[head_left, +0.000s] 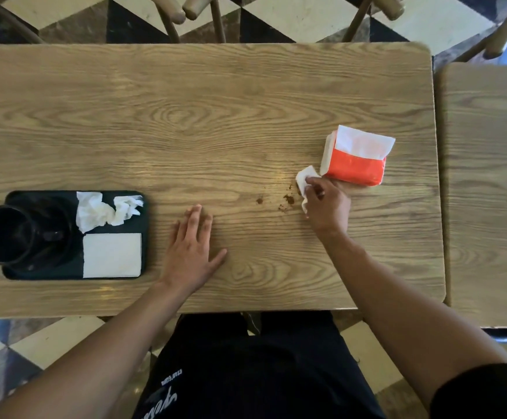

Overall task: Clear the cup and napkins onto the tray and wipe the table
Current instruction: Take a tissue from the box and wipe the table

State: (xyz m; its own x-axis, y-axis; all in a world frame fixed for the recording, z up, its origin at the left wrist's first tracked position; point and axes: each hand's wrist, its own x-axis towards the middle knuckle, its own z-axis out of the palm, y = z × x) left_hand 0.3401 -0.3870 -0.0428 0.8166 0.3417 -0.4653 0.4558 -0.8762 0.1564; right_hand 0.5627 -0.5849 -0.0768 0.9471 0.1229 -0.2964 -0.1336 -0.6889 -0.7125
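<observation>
A black tray (136, 207) lies at the table's left front. On it stand a black cup (3, 235), crumpled white napkins (104, 210) and a flat folded white napkin (111, 255). My right hand (326, 204) grips a white tissue (305, 178) against the wooden table (216, 116), just right of brown crumbs and stains (287, 201). My left hand (193, 246) rests flat on the table, fingers straight, between the tray and the crumbs.
An orange tissue pack (355, 167) with a white sheet sticking out sits right behind my right hand. A second wooden table (488, 176) adjoins on the right. Wooden chairs (198, 13) stand beyond the far edge on a checkered floor.
</observation>
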